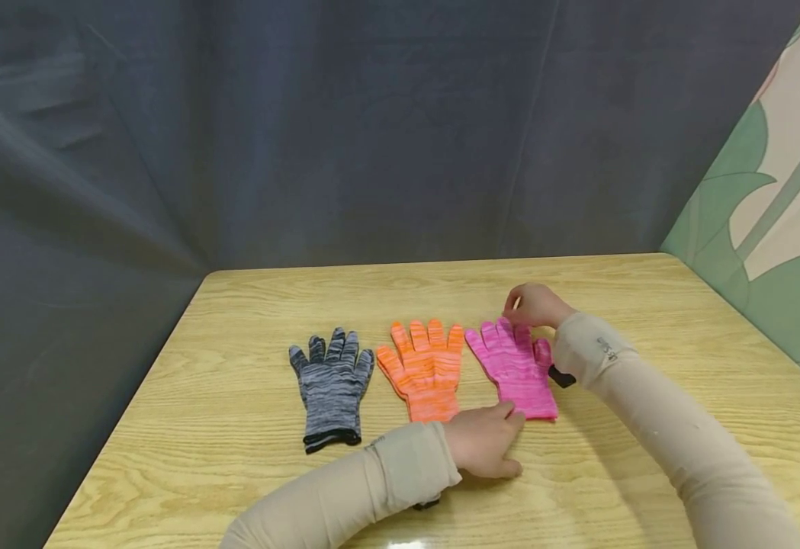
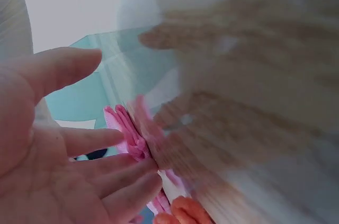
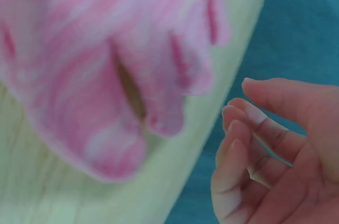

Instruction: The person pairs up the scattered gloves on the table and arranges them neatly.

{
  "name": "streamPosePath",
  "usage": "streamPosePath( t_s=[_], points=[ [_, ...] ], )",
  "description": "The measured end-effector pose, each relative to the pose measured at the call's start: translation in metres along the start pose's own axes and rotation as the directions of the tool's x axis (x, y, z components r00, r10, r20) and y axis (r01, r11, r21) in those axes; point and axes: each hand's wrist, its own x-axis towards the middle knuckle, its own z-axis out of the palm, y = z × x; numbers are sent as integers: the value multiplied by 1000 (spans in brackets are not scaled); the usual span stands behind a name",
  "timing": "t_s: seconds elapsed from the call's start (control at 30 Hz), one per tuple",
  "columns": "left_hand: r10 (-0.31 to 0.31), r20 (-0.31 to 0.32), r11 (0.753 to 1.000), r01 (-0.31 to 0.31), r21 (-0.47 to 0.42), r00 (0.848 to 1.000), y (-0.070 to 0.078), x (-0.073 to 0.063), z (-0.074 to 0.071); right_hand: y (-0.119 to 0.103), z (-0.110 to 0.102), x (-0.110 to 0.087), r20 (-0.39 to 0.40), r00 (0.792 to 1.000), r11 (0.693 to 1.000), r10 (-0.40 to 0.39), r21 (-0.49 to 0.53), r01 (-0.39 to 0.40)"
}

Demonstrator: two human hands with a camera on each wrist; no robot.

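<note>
A pink knit glove (image 1: 515, 370) lies flat on the right of a row, fingers pointing away. At its cuff end is my left hand (image 1: 485, 442), fingers extended, their tips at or very near the cuff edge. In the left wrist view that hand (image 2: 69, 155) has nothing in its grasp. My right hand (image 1: 540, 306) hovers by the pink fingertips. Its fingers bend loosely in the right wrist view, with a gap between thumb and fingertips and the pink glove (image 3: 95, 75) apart from them. An orange glove (image 1: 428, 374) lies in the middle, its cuff partly behind my left hand.
A grey-black glove (image 1: 334, 385) lies at the row's left end on the wooden table (image 1: 200, 427). Dark cloth (image 1: 372, 137) hangs behind and left of the table. A flower-patterned surface (image 1: 784, 229) borders the right side.
</note>
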Motion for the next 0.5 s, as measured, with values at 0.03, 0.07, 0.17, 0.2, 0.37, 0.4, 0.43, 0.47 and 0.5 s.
streamPosePath(
  t_s=[0.03,0.07,0.17,0.2,0.37,0.4,0.43,0.47,0.5],
  points=[
    [-5,6,1000,6,-23,1000,-1,-1,0,-1,-2,-2,-10,1000,1000,-11,14,11],
    [-13,10,999,14,-51,1000,-3,-2,-1,-2,-4,-5,-20,1000,999,-18,27,19],
    [-5,7,992,6,-124,1000,-10,-9,-5,-4,-10,-16,-67,996,998,-59,25,61],
    [1,-3,989,-1,-149,1000,-13,-12,-7,-5,-12,-21,-86,994,997,-71,21,73],
    [3,-137,965,-39,-260,991,-31,-35,-21,-9,-17,-49,-160,981,993,-109,18,113],
    [-15,-169,960,-33,-278,985,-36,-41,-24,-10,-18,-55,-169,980,993,-110,26,116],
    [-38,-198,952,-24,-304,980,-41,-48,-27,-10,-17,-61,-179,977,992,-113,31,120],
    [-68,-223,943,-10,-332,972,-47,-54,-30,-11,-17,-66,-187,976,992,-112,40,122],
    [-99,-248,930,1,-367,964,-53,-61,-32,-11,-16,-71,-195,975,992,-111,45,122]
  ],
)
